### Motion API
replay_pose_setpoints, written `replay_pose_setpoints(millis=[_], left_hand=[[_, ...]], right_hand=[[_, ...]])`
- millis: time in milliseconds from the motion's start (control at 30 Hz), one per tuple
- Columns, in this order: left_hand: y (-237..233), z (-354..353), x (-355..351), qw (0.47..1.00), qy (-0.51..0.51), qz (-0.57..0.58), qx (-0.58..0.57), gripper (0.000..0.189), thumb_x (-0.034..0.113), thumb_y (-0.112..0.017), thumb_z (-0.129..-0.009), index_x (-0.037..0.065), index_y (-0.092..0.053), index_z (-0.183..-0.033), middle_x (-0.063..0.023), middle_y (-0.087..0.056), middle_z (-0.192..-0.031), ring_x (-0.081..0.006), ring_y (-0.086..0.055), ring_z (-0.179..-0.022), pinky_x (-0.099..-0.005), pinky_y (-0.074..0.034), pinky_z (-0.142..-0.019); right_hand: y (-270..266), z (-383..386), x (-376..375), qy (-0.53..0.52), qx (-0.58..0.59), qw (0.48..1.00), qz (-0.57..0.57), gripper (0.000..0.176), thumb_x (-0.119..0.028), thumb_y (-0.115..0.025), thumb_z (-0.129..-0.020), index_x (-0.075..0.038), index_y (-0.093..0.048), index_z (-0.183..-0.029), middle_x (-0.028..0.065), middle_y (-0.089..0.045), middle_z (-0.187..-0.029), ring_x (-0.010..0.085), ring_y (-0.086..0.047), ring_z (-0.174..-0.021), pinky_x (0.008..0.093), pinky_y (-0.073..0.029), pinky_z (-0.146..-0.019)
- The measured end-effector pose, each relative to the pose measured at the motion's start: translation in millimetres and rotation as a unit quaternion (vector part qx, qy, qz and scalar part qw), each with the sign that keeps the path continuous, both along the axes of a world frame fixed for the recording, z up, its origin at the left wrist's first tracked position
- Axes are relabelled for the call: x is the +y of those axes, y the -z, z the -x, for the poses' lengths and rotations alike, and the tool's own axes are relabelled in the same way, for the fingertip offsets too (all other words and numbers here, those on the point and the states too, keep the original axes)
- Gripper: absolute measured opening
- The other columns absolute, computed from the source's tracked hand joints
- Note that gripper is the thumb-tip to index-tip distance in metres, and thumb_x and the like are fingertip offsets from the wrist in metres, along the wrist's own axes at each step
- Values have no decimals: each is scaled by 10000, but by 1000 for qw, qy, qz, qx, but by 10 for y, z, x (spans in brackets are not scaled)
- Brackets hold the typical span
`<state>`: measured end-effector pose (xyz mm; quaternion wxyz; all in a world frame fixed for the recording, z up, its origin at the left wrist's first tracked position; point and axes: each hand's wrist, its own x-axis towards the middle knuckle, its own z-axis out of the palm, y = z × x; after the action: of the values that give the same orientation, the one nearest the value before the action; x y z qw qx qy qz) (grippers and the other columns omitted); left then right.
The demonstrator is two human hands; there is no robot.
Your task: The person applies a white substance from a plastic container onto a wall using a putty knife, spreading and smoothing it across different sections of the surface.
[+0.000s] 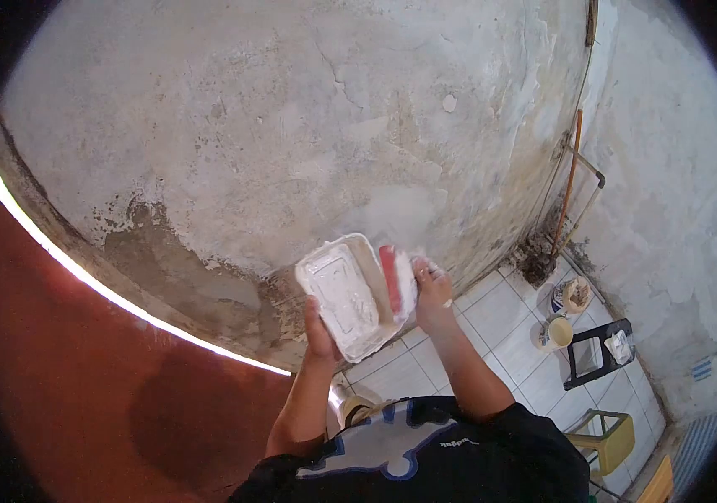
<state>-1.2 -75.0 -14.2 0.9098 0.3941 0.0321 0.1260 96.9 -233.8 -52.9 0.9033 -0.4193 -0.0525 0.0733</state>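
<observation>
My left hand [319,334] grips the near left side of a white plastic tray [368,264], its thumb over the rim. Smooth white paste [340,289] covers the tray's bottom and smears its edges. My right hand [434,289], fingers closed and spotted with white, holds a red-bladed spreader [390,277] thick with the same paste. This spreader is slightly blurred and overlaps the tray's right rim. Both hands are in front of my body, close to the patchy grey wall [291,126], where a paler white smear shows just beyond the tray.
On the white-tiled floor [493,335] at right stand a cream bucket [554,334], a paste-smeared container [573,295], a black step stool [575,369] and a yellow-green stool [618,444]. Pipes [581,168] run up the wall corner. A reddish-brown surface [82,352] fills the lower left.
</observation>
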Motion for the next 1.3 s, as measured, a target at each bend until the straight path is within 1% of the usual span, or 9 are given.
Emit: replay_pose_setpoints(millis=[233,300,567,633,733,1033,1233,1267,1300], left_hand=[[-81,8,201,997,-54,53,-15,722,555,-427,-897,43,-315,-1394,-142,-464,-1325,-297,-495,-1172,-423,-403,-996],[-121,37,218,997,-65,22,-21,697,548,-375,-926,59,-283,-1413,-136,-410,-1372,-300,-442,-1223,-432,-374,-1024],[273,-6,459,987,-148,-67,-3,633,487,-431,-926,45,-337,-1369,-133,-468,-1283,-268,-488,-1156,-406,-408,-974],[258,8,497,979,-179,-94,9,617,462,-449,-926,39,-342,-1363,-135,-475,-1270,-262,-493,-1149,-399,-410,-970],[98,55,509,967,-217,-133,2,590,403,-487,-921,28,-348,-1355,-133,-484,-1249,-249,-493,-1143,-387,-406,-969],[-205,136,427,950,-229,-210,-8,636,310,-596,-871,14,-312,-1357,-106,-457,-1264,-192,-458,-1143,-344,-367,-982],[39,110,547,979,-170,-115,-14,699,409,-527,-892,-1,-272,-1397,-152,-418,-1343,-279,-443,-1216,-414,-356,-1026],[80,132,577,981,-161,-108,-28,711,431,-522,-891,-2,-273,-1396,-148,-413,-1353,-281,-438,-1226,-418,-357,-1029],[107,145,610,982,-153,-101,-41,724,454,-518,-890,-3,-273,-1396,-144,-408,-1363,-282,-434,-1235,-422,-357,-1033]], right_hand=[[-217,35,-199,127,-50,990,44,217,-154,-561,-925,16,-557,-1060,73,-624,-934,116,-577,-792,264,-476,-699],[-349,242,-119,168,-167,947,217,168,-170,-557,-932,-16,-522,-991,12,-584,-829,94,-543,-694,230,-442,-595],[-345,584,263,84,-276,886,362,286,-133,-558,-919,54,-580,-1133,126,-668,-981,180,-623,-878,300,-495,-776],[-331,607,350,49,-260,900,346,274,-105,-552,-907,37,-585,-1139,168,-667,-992,242,-656,-869,330,-499,-775],[-105,570,416,60,-462,780,418,357,-91,-519,-885,-11,-508,-1233,220,-617,-947,415,-593,-799,454,-458,-697],[98,415,554,-18,-430,773,466,346,-129,-502,-903,10,-513,-1219,246,-608,-1031,434,-587,-908,452,-473,-773],[9,187,465,-21,-458,718,524,301,-97,-483,-923,49,-527,-1182,212,-632,-1019,366,-618,-918,396,-487,-798],[16,125,403,-20,-457,720,523,301,-97,-483,-923,49,-527,-1182,212,-632,-1019,366,-618,-918,396,-487,-798],[-9,73,323,-13,-369,803,468,283,-77,-515,-895,51,-541,-1147,213,-636,-999,326,-631,-847,393,-503,-764]])
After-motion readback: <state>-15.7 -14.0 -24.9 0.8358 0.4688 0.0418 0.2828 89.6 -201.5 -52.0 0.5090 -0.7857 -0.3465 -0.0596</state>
